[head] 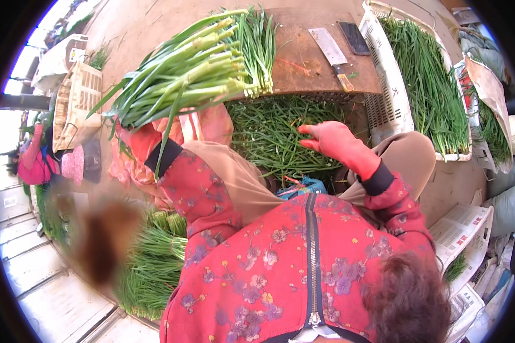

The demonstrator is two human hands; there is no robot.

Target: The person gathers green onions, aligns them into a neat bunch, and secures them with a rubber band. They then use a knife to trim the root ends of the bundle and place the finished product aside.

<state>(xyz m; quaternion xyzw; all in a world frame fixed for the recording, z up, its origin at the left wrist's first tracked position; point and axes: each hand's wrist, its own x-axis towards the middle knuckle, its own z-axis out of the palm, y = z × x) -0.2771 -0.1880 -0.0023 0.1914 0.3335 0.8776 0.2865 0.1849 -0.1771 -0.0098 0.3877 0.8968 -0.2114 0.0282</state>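
Note:
My left hand, in a red glove, grips a thick bunch of garlic chives by the leaves. Its pale cut stem ends point right, over the edge of a low wooden board. My right hand, also gloved in red, hovers above a heap of loose green trimmings between my knees. Its thumb and finger stand apart, and I see nothing held in it. A second bunch of chives lies on the board, partly hidden behind the raised one. A cleaver rests farther right.
Beside the cleaver lies a dark phone-like slab. A white plastic crate full of chives stands to the right. Tied bunches are piled at left, near a beige crate. A person is at far left.

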